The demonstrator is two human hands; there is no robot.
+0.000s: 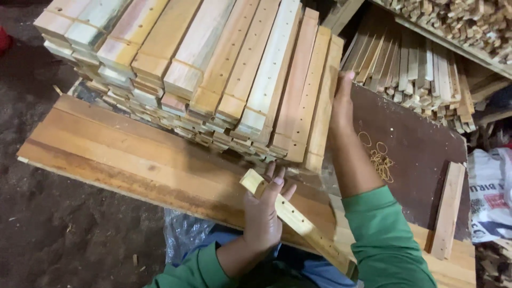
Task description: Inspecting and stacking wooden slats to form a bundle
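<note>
My left hand [265, 210] grips a pale wooden slat with drilled holes [298, 221], held slanted over my lap. My right hand [342, 101] reaches forward and rests flat against the right side of a big stack of drilled wooden slats [224, 69], touching the outermost slats, which stand on edge. The stack lies on a wide wooden board [133, 160]. Both arms wear green sleeves.
A dark brown board [416, 154] at right carries loose rubber bands [380, 160] and one short slat [447, 210]. Behind it are bundles of thin wood strips [416, 64]. A printed sack [490, 197] lies at far right. Dirt floor [64, 229] is at left.
</note>
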